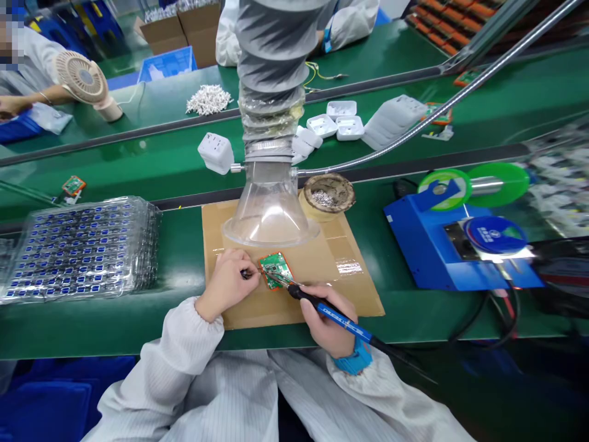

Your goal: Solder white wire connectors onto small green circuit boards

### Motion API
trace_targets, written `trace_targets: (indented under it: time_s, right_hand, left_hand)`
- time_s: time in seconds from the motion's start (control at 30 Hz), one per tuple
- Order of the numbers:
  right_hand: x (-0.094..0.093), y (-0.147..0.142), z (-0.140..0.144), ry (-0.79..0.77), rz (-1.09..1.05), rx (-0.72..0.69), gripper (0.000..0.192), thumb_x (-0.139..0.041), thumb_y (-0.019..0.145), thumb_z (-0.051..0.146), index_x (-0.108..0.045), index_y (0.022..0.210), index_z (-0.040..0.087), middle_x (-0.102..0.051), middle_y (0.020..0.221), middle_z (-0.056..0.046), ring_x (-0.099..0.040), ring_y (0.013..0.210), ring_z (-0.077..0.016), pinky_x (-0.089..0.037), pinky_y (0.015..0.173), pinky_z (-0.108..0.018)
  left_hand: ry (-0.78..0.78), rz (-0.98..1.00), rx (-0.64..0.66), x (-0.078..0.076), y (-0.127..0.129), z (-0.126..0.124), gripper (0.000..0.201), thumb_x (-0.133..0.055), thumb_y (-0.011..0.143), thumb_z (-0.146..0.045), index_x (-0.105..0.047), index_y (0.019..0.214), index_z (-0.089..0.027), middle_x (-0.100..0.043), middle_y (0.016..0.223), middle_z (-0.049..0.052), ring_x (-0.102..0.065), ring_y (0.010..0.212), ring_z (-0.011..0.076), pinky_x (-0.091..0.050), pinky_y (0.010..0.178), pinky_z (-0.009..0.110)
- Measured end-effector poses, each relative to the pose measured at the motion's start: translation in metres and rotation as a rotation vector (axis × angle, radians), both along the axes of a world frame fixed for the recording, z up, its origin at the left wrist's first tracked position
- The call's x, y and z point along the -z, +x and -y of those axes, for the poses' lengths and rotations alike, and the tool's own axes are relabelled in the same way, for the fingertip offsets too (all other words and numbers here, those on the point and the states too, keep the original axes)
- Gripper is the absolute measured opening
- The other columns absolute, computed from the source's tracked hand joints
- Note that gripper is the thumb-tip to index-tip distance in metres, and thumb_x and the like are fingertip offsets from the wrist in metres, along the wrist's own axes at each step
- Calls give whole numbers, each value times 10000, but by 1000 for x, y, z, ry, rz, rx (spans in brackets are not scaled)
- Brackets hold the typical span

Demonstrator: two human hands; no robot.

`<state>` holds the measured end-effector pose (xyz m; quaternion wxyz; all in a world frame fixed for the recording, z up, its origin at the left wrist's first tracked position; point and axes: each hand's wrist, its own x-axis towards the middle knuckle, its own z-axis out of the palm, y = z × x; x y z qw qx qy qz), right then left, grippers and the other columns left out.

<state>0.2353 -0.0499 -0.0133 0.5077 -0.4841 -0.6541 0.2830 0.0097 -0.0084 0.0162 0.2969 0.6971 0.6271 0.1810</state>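
- A person in a white striped smock sits at a green desk [115,319], seen from a head camera looking down at both hands.
- The right hand [327,322] grips a blue-handled soldering iron [331,314] like a pen, fingers clenched round the handle; its tip rests on a small green circuit board [275,268].
- The left hand [227,282] lies just left of the board, fingers curled and pinching something small and dark at the board's edge; what it is cannot be told.
- The board lies on a cardboard mat [322,288] in the middle of the desk, right under a clear funnel-shaped fume hood [269,205] hung from a grey duct.
- Step in hand, as a judgement: a joint on the board is being soldered, the left hand steadying the part. The next move likely calls for a steady tip held on the joint, then a clean lift away.
- Just behind the mat sits a round tip-cleaner tin [329,193] with metal wool.
- To the right stands a blue soldering station [427,252] with a green solder spool [473,184]; a round blue label on it bears writing too small to read.
- To the left is a stack of clear trays [83,248] holding rows of small blue parts.
- White plastic housings [340,126] lie on the belt beyond.
- The iron's handle has white print, unreadable.
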Motion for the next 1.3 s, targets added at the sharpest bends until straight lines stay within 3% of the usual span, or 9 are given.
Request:
trace_targets:
  time_s: [0.3, 1.3]
  right_hand:
    - [-2, -2, 0, 4, 20, -1, 47, -687, 862, 233, -702, 903, 251, -754, 781, -25, -727, 676, -198, -587, 632, -326]
    - [4, 1, 1, 33, 26, -27, 81, -700, 861, 224, -701, 938, 252, -752, 799, -27, -728, 690, -189, -591, 640, -314]
  left_hand:
    - [16, 20, 4, 2, 0, 0, 164, -712, 811, -139, -709, 659, -200, -676, 833, 19, -559, 902, 215, -378, 862, 394]
    - [21, 28, 5, 4, -1, 1, 168, -708, 792, -115, -699, 647, -199, -682, 843, 19, -555, 897, 212, -383, 853, 384]
